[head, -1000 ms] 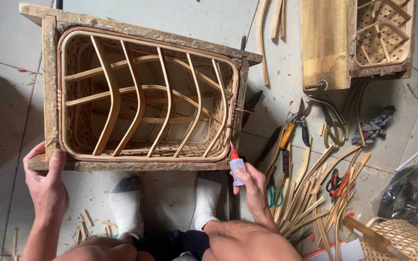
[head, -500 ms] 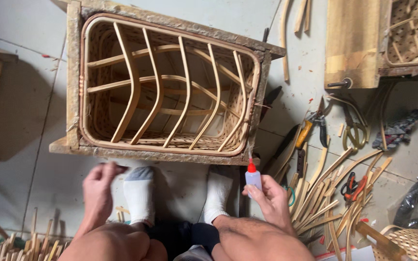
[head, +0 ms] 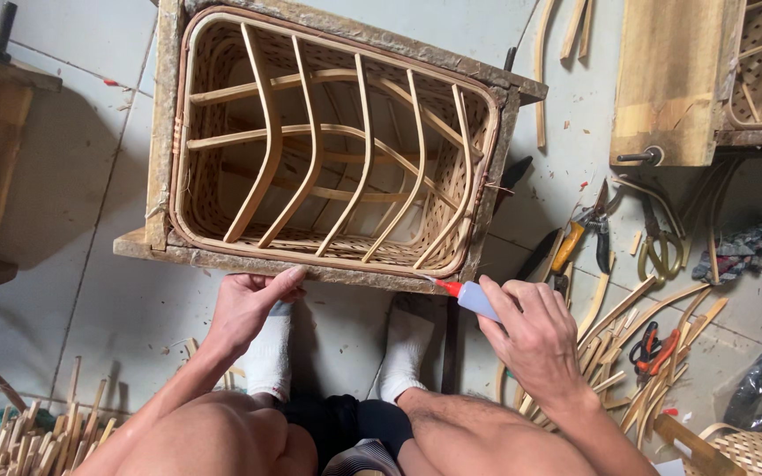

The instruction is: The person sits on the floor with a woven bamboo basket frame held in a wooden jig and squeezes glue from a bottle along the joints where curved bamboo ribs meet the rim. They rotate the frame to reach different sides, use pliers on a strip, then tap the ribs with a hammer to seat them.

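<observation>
Glue bottle (head: 472,299) (red nozzle) gripped by right hand (head: 535,339), tip seemingly at basket frame (head: 328,150) rim; left hand (head: 249,304) released, fingertips resting on frame's near edge.

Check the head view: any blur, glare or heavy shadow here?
Head view: sharp, evenly lit, no glare; the rectangular woven bamboo basket throws a soft shadow leftward onto the pale tiled floor; edges bow slightly, suggesting wide-angle distortion.

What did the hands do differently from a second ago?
The left hand left the frame's corner, dropped away, and now touches its near edge. The right hand tipped the glue bottle from upright to aim its red tip at the woven basket frame. Its grip stayed.
</observation>
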Tool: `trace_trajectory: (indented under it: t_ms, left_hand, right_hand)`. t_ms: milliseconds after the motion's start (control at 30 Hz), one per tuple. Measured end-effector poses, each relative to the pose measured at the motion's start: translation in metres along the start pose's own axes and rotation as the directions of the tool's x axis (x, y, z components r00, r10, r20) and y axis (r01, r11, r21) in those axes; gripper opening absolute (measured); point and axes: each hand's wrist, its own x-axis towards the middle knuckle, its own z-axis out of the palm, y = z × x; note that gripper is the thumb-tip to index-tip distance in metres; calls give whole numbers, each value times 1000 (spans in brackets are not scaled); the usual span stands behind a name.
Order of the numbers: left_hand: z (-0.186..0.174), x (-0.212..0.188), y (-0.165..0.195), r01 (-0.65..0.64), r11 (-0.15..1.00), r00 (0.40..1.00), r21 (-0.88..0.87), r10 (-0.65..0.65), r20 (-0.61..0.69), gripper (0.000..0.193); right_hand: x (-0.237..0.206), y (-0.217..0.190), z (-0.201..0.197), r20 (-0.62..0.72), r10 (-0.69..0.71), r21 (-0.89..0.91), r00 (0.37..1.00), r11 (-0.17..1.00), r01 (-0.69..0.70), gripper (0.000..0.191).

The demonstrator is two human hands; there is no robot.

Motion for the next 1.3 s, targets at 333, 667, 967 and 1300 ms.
trace_trajectory:
  t_ms: [333, 667, 967, 1300]
  left_hand:
    - [-4, 2, -8, -6, 1000, 1000, -29, 6, -9, 29]
    - [-2, 6, -10, 10, 998, 1000, -59, -11, -16, 29]
    - [-6, 7, -5, -44, 999, 999, -8, 44, -30, 30]
    - [-14, 7, -6, 8, 995, 1000, -99, -7, 10, 33]
  right_hand:
    - [8, -6, -5, 56, -142, -53, 988, 988, 145, 55]
    - [21, -13, -17, 41, -122, -15, 992, 992, 123, 48]
    - [50, -37, 0, 97, -253, -26, 963, 966, 257, 50]
    - [71, -60, -6, 106, -261, -1, 959, 965, 263, 51]
